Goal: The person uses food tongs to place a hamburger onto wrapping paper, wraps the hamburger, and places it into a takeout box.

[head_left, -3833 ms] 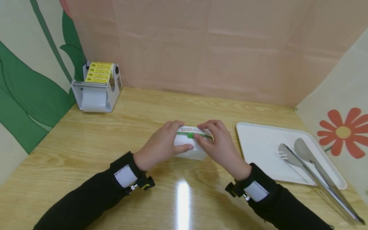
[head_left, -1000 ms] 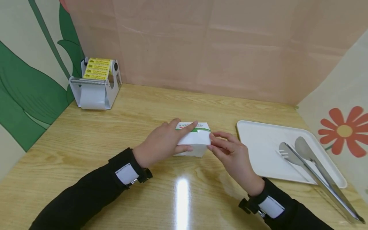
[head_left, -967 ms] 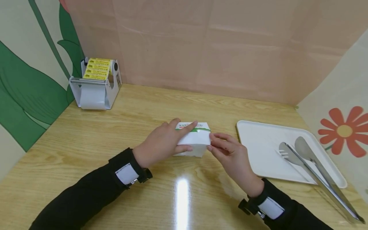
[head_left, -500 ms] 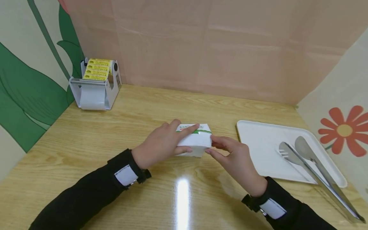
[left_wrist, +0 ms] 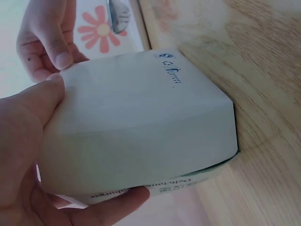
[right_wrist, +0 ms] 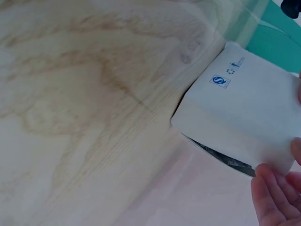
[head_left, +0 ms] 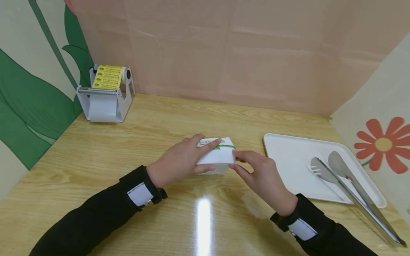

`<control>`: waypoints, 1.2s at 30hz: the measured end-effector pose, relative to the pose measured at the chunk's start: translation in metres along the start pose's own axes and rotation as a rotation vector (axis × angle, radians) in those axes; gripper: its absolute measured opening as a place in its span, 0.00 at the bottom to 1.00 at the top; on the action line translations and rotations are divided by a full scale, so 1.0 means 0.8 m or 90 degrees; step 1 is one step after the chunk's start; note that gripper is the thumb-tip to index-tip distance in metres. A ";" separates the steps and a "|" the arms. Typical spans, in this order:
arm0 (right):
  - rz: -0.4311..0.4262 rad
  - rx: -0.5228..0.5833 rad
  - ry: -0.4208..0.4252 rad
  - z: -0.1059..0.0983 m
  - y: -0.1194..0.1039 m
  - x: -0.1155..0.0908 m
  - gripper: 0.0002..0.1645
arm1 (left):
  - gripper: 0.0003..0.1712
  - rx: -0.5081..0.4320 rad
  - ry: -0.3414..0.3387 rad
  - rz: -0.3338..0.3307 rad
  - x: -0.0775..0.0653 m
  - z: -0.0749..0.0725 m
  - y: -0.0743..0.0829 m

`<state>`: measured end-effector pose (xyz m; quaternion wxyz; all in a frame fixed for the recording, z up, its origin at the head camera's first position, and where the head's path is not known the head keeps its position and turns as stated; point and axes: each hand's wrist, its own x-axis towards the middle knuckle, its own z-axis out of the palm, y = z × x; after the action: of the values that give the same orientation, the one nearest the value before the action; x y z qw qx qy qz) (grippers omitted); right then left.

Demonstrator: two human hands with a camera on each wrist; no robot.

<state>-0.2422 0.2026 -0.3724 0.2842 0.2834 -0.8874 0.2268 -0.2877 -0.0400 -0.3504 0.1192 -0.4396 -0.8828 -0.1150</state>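
A small white burger box (head_left: 221, 156) with green and red print on top stands on the wooden table, its lid down. My left hand (head_left: 179, 158) grips it from the left, thumb along the front wall and a finger stretched over the top. At the box's right end, the thumb and fingers of my right hand (head_left: 264, 177) pinch the corner. The right wrist view shows the white box (right_wrist: 240, 117) with a dark slit open along one side, close by the right fingertips (right_wrist: 265, 181). What the box holds is hidden.
A white tray (head_left: 288, 160) lies to the right, with metal serving tongs (head_left: 339, 165) resting across it, fork-and-spoon ended. At the back left stands a label dispenser (head_left: 104, 106) with a yellow roll. A pinkish sheet (head_left: 224, 53) backs the table (head_left: 153, 220).
From the top front of the box, my right hand has moved down to its right end and pinches there. My left hand keeps its grip, a finger now farther across the lid.
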 end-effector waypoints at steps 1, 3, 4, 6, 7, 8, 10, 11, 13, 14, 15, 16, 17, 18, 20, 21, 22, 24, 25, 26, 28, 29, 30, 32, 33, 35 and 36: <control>0.003 0.008 -0.004 0.000 0.001 0.000 0.23 | 0.38 -0.008 0.000 0.000 0.000 0.000 0.000; 0.009 0.026 -0.009 0.000 0.004 -0.001 0.23 | 0.38 -0.025 -0.001 -0.002 -0.001 0.001 -0.002; 0.011 0.036 -0.009 0.000 0.005 -0.002 0.23 | 0.38 -0.032 -0.002 -0.002 -0.001 0.001 -0.002; 0.015 0.054 -0.008 0.000 0.007 -0.003 0.23 | 0.38 -0.040 -0.006 -0.002 -0.001 0.002 -0.003; 0.016 0.061 -0.007 -0.001 0.009 -0.004 0.24 | 0.38 -0.042 -0.008 -0.003 -0.002 0.002 -0.003; 0.016 0.066 -0.006 -0.001 0.010 -0.005 0.24 | 0.38 -0.042 -0.011 -0.003 -0.002 0.002 -0.004; 0.011 0.069 -0.004 -0.003 0.012 -0.006 0.24 | 0.38 -0.039 -0.016 -0.004 -0.002 0.001 -0.004; 0.008 0.073 -0.004 -0.004 0.013 -0.006 0.24 | 0.38 -0.036 -0.017 -0.004 -0.002 0.001 -0.004; 0.000 0.075 -0.005 -0.006 0.014 -0.005 0.25 | 0.38 -0.034 -0.015 -0.005 -0.001 0.001 -0.004; -0.006 0.074 -0.008 -0.006 0.015 -0.005 0.26 | 0.37 -0.035 -0.013 -0.005 0.000 0.000 -0.003; -0.014 0.071 -0.010 -0.007 0.015 -0.004 0.26 | 0.37 -0.037 -0.009 -0.005 0.000 0.000 -0.003; -0.022 0.068 -0.013 -0.007 0.015 -0.004 0.27 | 0.37 -0.040 -0.003 -0.005 0.001 0.000 -0.002; -0.029 0.065 -0.015 -0.007 0.015 -0.003 0.27 | 0.37 -0.042 0.003 -0.006 0.002 0.001 -0.002; -0.038 0.060 -0.016 -0.006 0.015 -0.003 0.27 | 0.37 -0.045 0.009 -0.006 0.003 0.001 0.000; -0.051 0.048 -0.013 -0.004 0.014 -0.002 0.27 | 0.37 -0.043 0.017 -0.005 0.007 0.002 0.002; -0.054 0.043 -0.008 -0.003 0.013 -0.002 0.27 | 0.38 -0.035 0.020 -0.003 0.008 0.002 0.003; -0.056 0.042 -0.002 -0.002 0.013 -0.001 0.27 | 0.38 -0.024 0.020 0.002 0.009 0.002 0.004; -0.062 0.042 0.008 -0.001 0.013 0.000 0.26 | 0.38 0.001 0.021 0.017 0.010 0.003 0.004; -0.064 0.042 0.011 -0.001 0.013 0.001 0.26 | 0.38 0.013 0.020 0.025 0.010 0.004 0.004; -0.066 0.044 0.012 -0.001 0.013 0.001 0.26 | 0.38 0.022 0.016 0.033 0.010 0.004 0.003; -0.069 0.050 0.008 -0.001 0.014 0.002 0.26 | 0.38 0.034 0.011 0.048 0.009 0.004 0.001; -0.069 0.053 0.004 -0.001 0.015 0.002 0.26 | 0.38 0.036 0.009 0.053 0.009 0.004 0.000; -0.069 0.057 0.000 -0.001 0.016 0.002 0.25 | 0.39 0.037 0.006 0.057 0.009 0.004 -0.001; -0.061 0.067 -0.011 -0.001 0.017 0.001 0.24 | 0.39 0.039 0.005 0.063 0.009 0.005 -0.003; -0.057 0.075 -0.015 -0.001 0.018 0.001 0.24 | 0.39 0.040 0.009 0.068 0.009 0.005 -0.003; -0.048 0.093 -0.019 -0.001 0.019 0.001 0.23 | 0.38 0.038 0.014 0.076 0.009 0.005 -0.004; -0.043 0.102 -0.019 -0.001 0.019 0.001 0.23 | 0.38 0.035 0.017 0.077 0.009 0.005 -0.004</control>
<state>-0.2521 0.2138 -0.3747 0.2550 0.3383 -0.8604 0.2834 -0.2947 -0.0355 -0.3520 0.1497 -0.4873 -0.8557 -0.0890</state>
